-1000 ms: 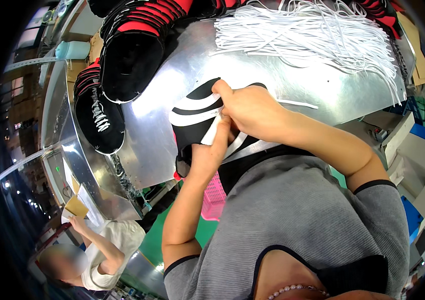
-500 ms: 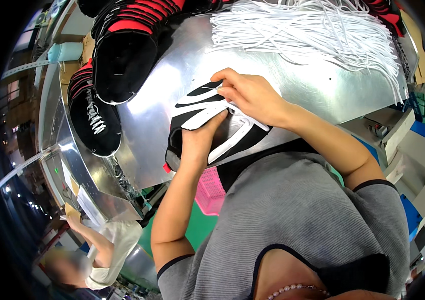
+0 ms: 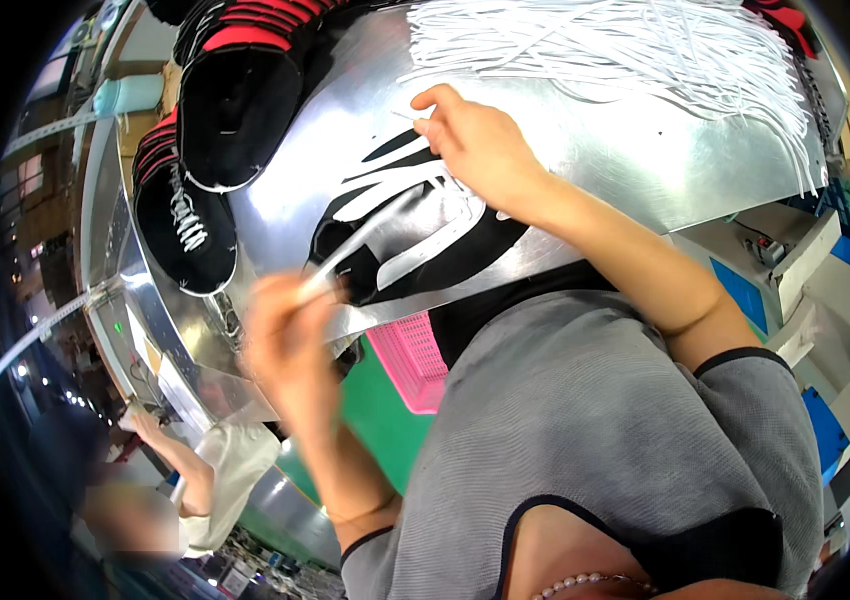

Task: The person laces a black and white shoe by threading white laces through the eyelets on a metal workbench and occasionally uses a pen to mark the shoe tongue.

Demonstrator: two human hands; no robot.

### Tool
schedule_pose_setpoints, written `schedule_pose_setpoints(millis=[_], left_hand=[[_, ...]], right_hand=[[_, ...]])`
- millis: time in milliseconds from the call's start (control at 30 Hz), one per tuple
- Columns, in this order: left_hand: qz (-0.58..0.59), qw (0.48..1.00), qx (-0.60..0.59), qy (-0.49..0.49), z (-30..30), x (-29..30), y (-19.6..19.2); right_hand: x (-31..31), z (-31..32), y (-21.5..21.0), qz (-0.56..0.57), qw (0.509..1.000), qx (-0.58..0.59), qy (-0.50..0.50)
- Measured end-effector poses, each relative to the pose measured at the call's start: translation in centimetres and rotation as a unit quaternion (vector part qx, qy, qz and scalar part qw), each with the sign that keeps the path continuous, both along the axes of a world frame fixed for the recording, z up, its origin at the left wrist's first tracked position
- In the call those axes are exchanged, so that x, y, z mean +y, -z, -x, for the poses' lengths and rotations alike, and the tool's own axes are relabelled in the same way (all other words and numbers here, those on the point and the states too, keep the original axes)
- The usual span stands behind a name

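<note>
A black-and-white shoe upper (image 3: 490, 235) lies on the metal table in front of me. My left hand (image 3: 295, 345), smeared by motion, is off the upper at its lower left. A white shoelace (image 3: 370, 232) runs taut from the upper's lacing area to the closed fingers of that hand. Over the far side of the upper, my right hand (image 3: 480, 145) is closed in a pinch. A thin white lace end pokes out by its fingertips.
A large bundle of white laces (image 3: 605, 45) covers the table's far side. Stacked black-and-red shoe uppers (image 3: 240, 110) and another row (image 3: 185, 230) stand at the left. A pink basket (image 3: 410, 360) sits below the table edge. A co-worker (image 3: 230, 480) is at lower left.
My left hand has come out of the upper and swung toward the lower left, drawing a lace with it. My right hand has moved slightly up and left.
</note>
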State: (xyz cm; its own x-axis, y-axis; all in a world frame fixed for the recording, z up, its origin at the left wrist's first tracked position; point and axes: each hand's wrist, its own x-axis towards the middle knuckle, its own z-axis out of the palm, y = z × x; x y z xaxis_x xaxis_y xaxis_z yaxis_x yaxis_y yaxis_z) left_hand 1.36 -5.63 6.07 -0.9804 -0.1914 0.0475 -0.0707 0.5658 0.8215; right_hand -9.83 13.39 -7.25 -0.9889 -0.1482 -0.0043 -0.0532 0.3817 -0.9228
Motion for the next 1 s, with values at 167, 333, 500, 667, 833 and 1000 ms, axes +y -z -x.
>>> schedule_pose_setpoints(millis=[167,333,500,667,833,1000], left_hand=[[0.163,0.974,0.09,0.131,1.0,3.8,6.6],[0.124,0.989,0.022,0.079,1.6,4.0,7.0],[0.136,0.987,-0.044,0.073,1.8,3.8,6.4],[0.123,0.988,-0.029,0.087,1.8,3.4,6.9],[0.069,0.992,-0.021,0.1,2.0,2.8,7.6],[0.063,0.994,-0.03,0.09,1.0,3.5,8.1]], right_hand=[[1.8,-0.7,-1.8,0.221,0.975,-0.009,-0.023],[3.7,-5.7,-3.7,0.152,0.984,0.049,-0.079],[3.6,-8.3,-2.2,0.107,0.986,-0.005,-0.13],[3.6,-7.8,-2.0,0.041,0.988,-0.017,-0.15],[3.3,-6.9,-2.7,-0.011,0.986,-0.029,-0.165],[0.5,-6.2,-2.5,-0.042,0.984,-0.059,-0.164]])
